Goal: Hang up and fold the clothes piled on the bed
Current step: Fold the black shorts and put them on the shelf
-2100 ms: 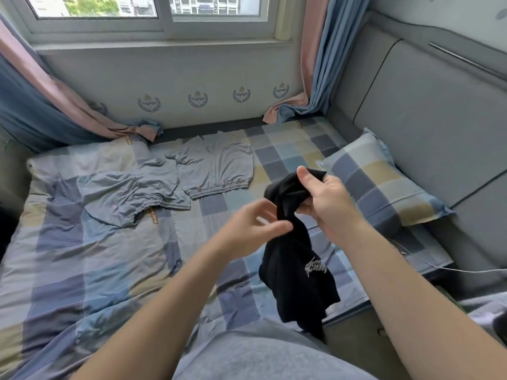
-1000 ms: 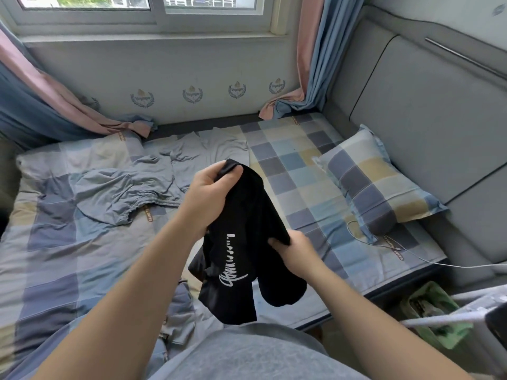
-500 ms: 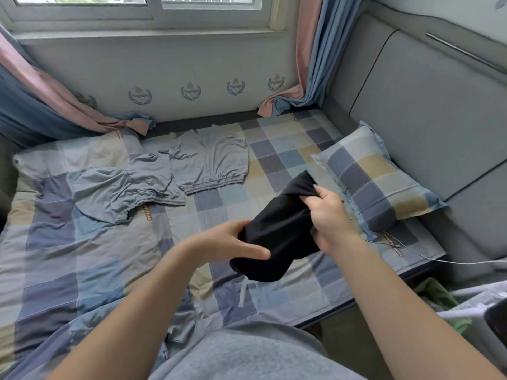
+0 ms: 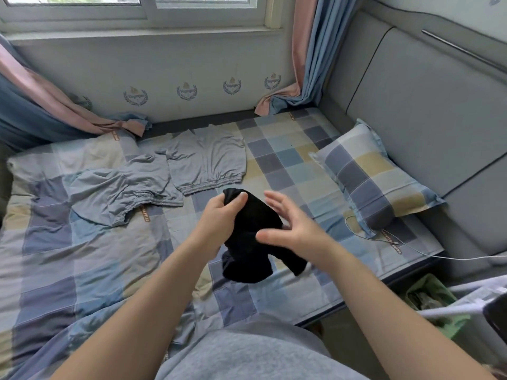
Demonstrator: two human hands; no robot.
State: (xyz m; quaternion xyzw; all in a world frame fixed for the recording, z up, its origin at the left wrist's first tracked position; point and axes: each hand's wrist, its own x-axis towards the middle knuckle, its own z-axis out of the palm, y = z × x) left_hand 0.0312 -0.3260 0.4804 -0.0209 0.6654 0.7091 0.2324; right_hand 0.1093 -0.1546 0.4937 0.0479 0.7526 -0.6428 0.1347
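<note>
A small black garment (image 4: 253, 234) hangs above the checked bed (image 4: 82, 242). My left hand (image 4: 219, 215) pinches its top corner between thumb and fingers. My right hand (image 4: 290, 229) hovers beside the cloth with fingers spread and straight, its thumb across the front of the fabric. Two grey garments lie flat further back on the bed: grey shorts (image 4: 208, 160) spread out with the elastic waist toward me, and a crumpled grey piece (image 4: 115, 193) to their left.
A checked pillow (image 4: 370, 176) leans against the grey padded headboard (image 4: 425, 91) at right. A white cable (image 4: 411, 250) trails over the mattress edge. A green bin (image 4: 428, 297) and white rack bars (image 4: 466, 305) stand at lower right. Curtains (image 4: 310, 50) hang by the window.
The black garment passed from my right hand's grip to my left hand's pinch. My right hand has let go and spread its fingers beside it.
</note>
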